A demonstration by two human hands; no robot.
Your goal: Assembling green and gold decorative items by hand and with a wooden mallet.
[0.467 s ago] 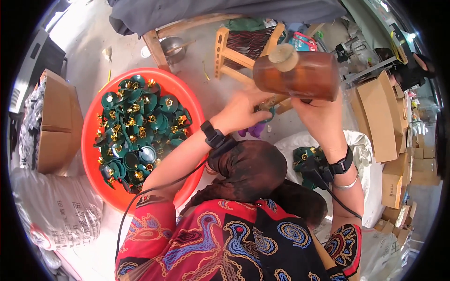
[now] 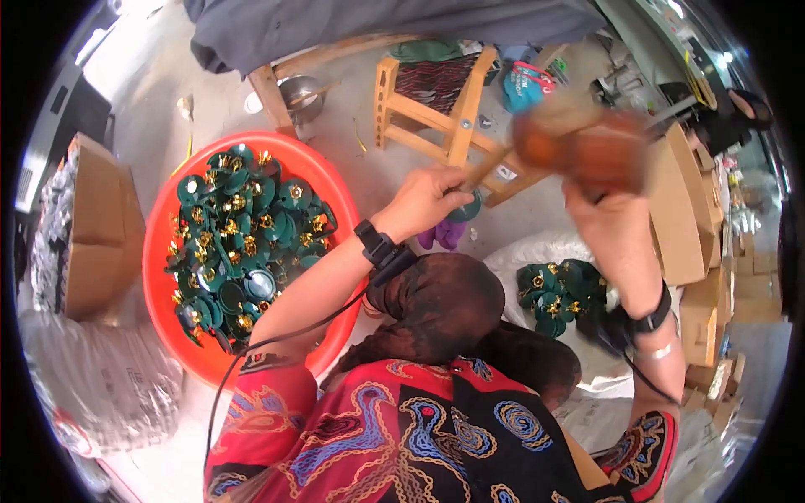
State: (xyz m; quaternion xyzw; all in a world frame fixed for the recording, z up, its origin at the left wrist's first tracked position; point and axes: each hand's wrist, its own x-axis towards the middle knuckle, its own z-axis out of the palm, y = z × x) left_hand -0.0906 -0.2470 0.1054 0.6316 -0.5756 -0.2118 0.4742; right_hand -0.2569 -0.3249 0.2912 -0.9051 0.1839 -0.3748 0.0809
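Note:
My left hand (image 2: 428, 201) is closed, thumb and fingers pinched at a small green disc (image 2: 470, 206) that shows just beyond the thumb. A brown wooden rod (image 2: 490, 168) slants up and right from the fingertips; whether the fingers also grip it, I cannot tell. My right hand (image 2: 608, 220) is wrapped round a mallet with a reddish-brown head (image 2: 616, 155), smeared by motion and raised to the right of the left hand. A low wooden bench (image 2: 521, 178) lies beyond and between the hands.
A red basin (image 2: 345, 197) on the left holds many green discs with gold metal flowers (image 2: 247, 243). More green pieces (image 2: 558, 293) lie on a white sack (image 2: 537, 251) at right. Cardboard boxes (image 2: 105, 226) stand left and right. A metal bowl (image 2: 303, 99) sits at the back.
The mallet has swung from above the bench to the right, away from my left hand, and my right arm moved with it. My left hand stays nearly in place.

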